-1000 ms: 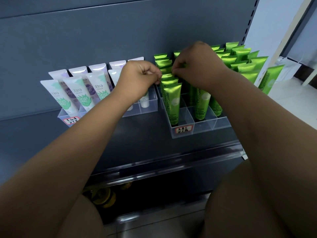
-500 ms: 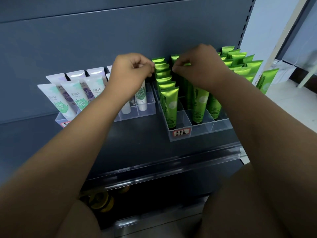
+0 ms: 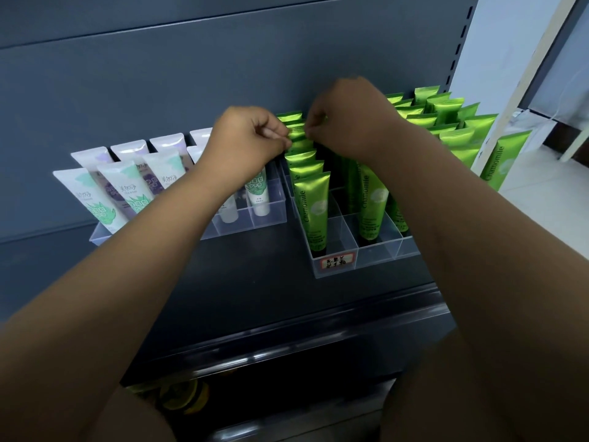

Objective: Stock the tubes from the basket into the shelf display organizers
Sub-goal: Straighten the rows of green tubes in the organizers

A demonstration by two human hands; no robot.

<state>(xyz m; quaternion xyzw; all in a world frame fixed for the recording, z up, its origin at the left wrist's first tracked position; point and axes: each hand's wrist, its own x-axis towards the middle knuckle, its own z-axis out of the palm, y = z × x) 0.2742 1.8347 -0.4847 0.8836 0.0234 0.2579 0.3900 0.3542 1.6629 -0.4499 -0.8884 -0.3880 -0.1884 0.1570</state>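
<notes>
Both hands pinch one green tube point(image 3: 298, 134) by its crimped top: left hand point(image 3: 251, 140) has fingers curled on the crimp's left corner, right hand point(image 3: 349, 122) curled on its right corner, nothing else held. Tube sits mid-row in the left column of the clear organizer point(image 3: 371, 260) near the right end of the shelf point(image 3: 242, 282), lower end hidden, long axis near upright and leaning toward the back panel. Both hands equally near, tube directly below them, so seating it likely means pushing down along that axis, not sideways
</notes>
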